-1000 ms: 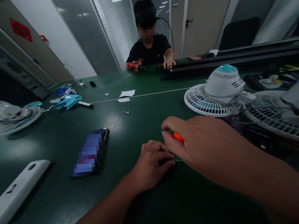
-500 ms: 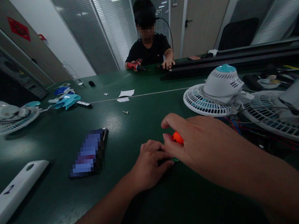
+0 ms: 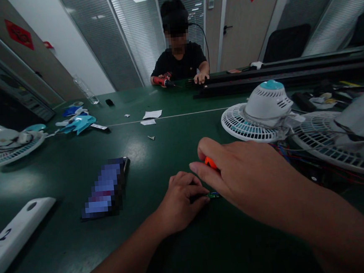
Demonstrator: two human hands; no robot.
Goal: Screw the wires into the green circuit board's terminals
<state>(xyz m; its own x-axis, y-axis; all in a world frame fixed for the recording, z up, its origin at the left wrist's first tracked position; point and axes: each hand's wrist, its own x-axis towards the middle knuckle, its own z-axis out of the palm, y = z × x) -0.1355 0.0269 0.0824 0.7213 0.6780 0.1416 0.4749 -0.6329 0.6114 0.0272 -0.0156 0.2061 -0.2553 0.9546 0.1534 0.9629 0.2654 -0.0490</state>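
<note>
Well inside the surface's [image 3: 158, 159] far edge, the left hand [image 3: 181, 200] pinches a green board [image 3: 214, 195], seemingly steadying it for an orange tool [image 3: 209, 163] clasped in the right hand [image 3: 235, 170], whose next move needs aim.

The right hand's [image 3: 237, 163] fingers mostly hide a bright orange object [image 3: 210, 163]; the left hand's [image 3: 182, 199] fingertips partly cover a small green circuit board [image 3: 214, 195].

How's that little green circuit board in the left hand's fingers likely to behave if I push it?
The green circuit board looks thin and flat, so it would probably slide rather than roll. Being small beside the left hand, it's likely light. The glossy table may let it skid once released.
</note>
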